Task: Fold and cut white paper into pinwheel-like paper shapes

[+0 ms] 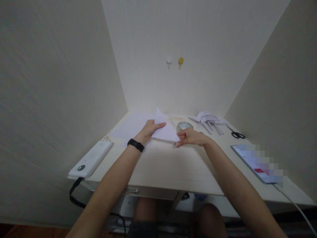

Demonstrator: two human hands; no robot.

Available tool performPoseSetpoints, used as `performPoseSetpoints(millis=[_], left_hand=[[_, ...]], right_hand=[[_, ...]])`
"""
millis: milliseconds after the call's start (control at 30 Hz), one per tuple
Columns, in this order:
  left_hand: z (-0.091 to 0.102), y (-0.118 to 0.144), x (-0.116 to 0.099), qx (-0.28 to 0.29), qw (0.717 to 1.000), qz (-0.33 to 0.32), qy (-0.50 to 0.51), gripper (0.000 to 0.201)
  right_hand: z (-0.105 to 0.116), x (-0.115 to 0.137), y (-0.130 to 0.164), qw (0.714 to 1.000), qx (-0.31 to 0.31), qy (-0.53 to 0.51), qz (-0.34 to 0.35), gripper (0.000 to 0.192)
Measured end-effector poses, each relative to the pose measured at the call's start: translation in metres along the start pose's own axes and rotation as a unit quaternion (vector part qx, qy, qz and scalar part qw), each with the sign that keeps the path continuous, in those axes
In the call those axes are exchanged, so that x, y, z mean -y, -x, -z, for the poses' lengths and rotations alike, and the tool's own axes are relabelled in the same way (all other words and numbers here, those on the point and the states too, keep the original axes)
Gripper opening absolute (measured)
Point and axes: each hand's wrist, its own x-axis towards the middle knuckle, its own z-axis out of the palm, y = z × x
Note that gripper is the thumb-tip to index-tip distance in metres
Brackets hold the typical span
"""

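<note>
A white sheet of paper [165, 132], folded to a pointed shape, is held just above the desk between my two hands. My left hand [151, 128] grips its left side, thumb lying across the top and the other fingers hidden beneath. At the paper's right corner, my right hand [186, 137] pinches the edge between thumb and fingers. Just behind my right hand lies a roll of clear tape [185, 125]. Flat white sheets [127, 125] rest on the desk behind and left of my left hand.
Folded paper pinwheels with rolled sticks [206, 119] lie at the back right, near black-handled scissors [238, 135]. A tablet [255, 163] with a cable is on the right. A white power bank-like box [91, 159] sits at the left edge. Walls enclose the desk [173, 168].
</note>
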Motion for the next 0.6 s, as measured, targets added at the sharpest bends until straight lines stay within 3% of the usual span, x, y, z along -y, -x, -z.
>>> performPoseSetpoints(millis=[67, 233, 433, 600], left_hand=[[-0.004, 0.001, 0.004, 0.018, 1.0, 0.005, 0.003, 0.037], [-0.015, 0.005, 0.011, 0.064, 0.998, 0.021, 0.012, 0.039], [-0.018, 0.008, 0.008, 0.044, 0.998, -0.031, 0.026, 0.034], [-0.02, 0.009, 0.008, 0.058, 0.998, -0.028, 0.025, 0.036]], right_hand=[[-0.003, 0.003, -0.002, 0.999, -0.015, -0.029, 0.002, 0.046], [-0.014, 0.001, -0.013, 0.987, -0.152, -0.05, -0.002, 0.047], [-0.015, -0.006, -0.011, 0.996, -0.085, -0.038, 0.011, 0.042], [-0.018, -0.007, -0.007, 0.981, -0.172, -0.092, 0.012, 0.038]])
